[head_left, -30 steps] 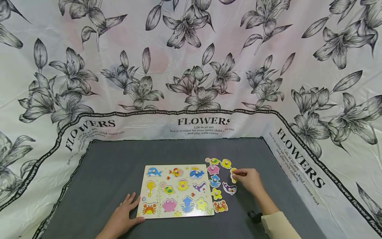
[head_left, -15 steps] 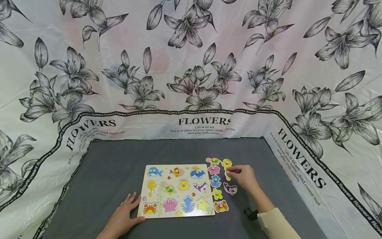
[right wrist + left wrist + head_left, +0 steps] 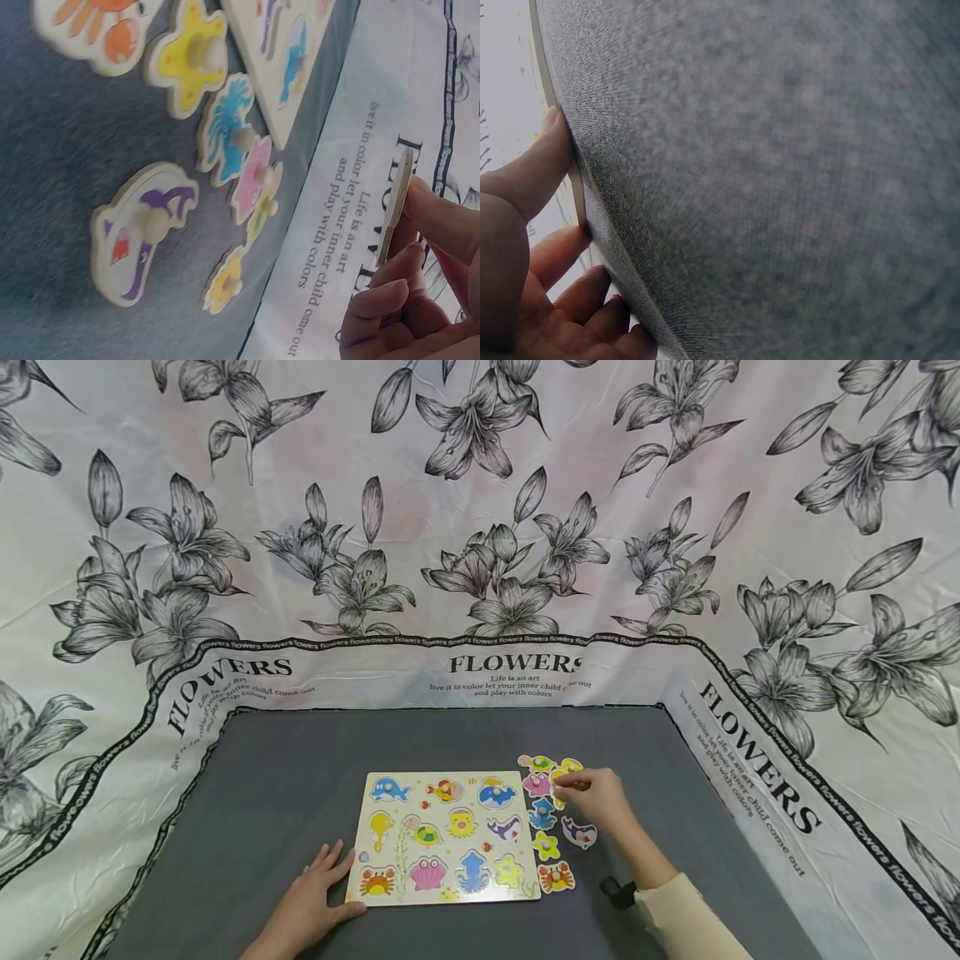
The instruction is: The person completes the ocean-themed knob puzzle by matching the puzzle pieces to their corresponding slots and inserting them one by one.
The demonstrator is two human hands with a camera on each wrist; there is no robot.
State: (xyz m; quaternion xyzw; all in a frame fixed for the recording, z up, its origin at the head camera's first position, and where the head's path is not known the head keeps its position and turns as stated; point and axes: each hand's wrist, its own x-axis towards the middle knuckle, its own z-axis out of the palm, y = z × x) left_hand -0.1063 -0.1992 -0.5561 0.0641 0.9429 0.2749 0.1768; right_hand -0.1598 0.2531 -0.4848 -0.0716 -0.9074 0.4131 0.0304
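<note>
On the left, the left hand (image 3: pixel 311 891) lies with its grip loose, touching the puzzle board (image 3: pixel 416 897) around its near left corner, where I'd say a light, steady touch suffices. By the board's far right, the right hand (image 3: pixel 602 797) has its grip closed, pinching a yellow piece (image 3: pixel 395 210) that should ride clear of the loose pieces (image 3: pixel 537 787). Flower-printed cloth (image 3: pixel 375 681) walls the grey bench (image 3: pixel 292 777) left, far and right.

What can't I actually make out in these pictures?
Held puzzle piece: right wrist view; turned edge-on in the right hand, so its printed face is hidden.
Crab piece: right wrist view; cut off by the top edge.
Puzzle board: left wrist view; mostly cut off by the left edge.
Black object near the right cuff: head view; too small and dark to identify.
</note>
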